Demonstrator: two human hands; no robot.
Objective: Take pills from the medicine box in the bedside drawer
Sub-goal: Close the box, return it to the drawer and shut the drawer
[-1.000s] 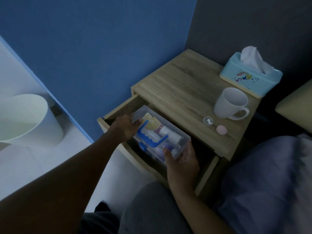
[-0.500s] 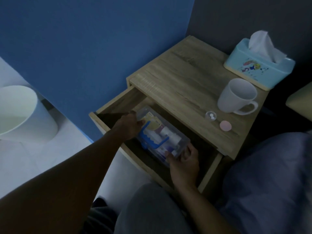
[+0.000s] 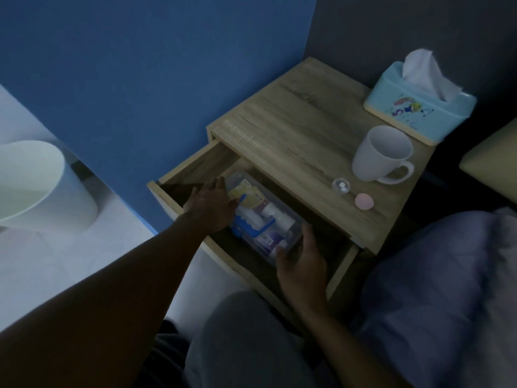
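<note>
Clear medicine box with blue handle, lying inside the open bedside drawer, its packets and small bottles showing through the lid. Left hand is resting against the box's far-left end, fingers lying loosely together and reaching along that end, thumb at the lid beside the handle; whether they are gripping the wall cannot be told in the dim light. Right hand is cupping the box's near-right corner, fingers spread and curled around the end wall, thumb pressing at the near edge. Beyond the right fingertips, on the nightstand top, a small clear cup is holding two white pills, with a pink round cap just beside it. Farther out, a white mug is standing upright, and behind it a light-blue tissue box with a tissue sticking up. Well to the outside of the left hand, a pale bin is standing on the floor by the blue wall
</note>
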